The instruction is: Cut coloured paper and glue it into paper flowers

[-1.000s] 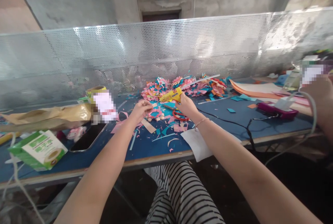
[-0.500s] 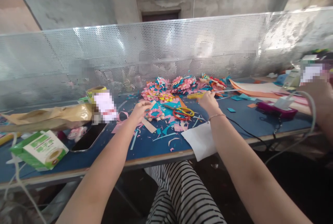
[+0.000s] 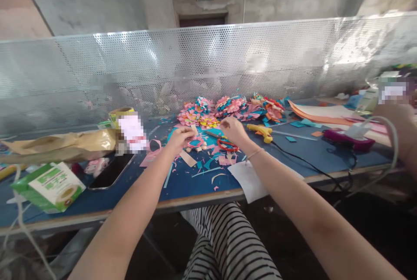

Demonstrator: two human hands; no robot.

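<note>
My left hand (image 3: 180,136) is pinched on a small pale paper strip (image 3: 194,128), just above a pink and teal paper ring (image 3: 196,143) on the blue table (image 3: 182,186). My right hand (image 3: 232,129) hovers close beside it with its fingers curled; what they hold, if anything, is hidden. Red and yellow scissors (image 3: 227,145) lie under that hand. A yellow glue gun (image 3: 260,130) lies on the table to the right of my right hand, its black cable (image 3: 302,162) trailing off the edge. Folded paper flowers (image 3: 208,113) are piled behind.
A green carton (image 3: 48,186), a phone (image 3: 110,171), a brown paper bag (image 3: 61,143) and a tape roll (image 3: 121,113) lie at the left. A white sheet (image 3: 249,180) overhangs the front edge. Another person's arm (image 3: 400,128) and a purple device (image 3: 347,137) are at right. A perforated metal screen (image 3: 163,67) closes the back.
My right hand carried the glue gun to the right, laid it on the table and let go, then came back beside my left hand. The left hand barely moved.
</note>
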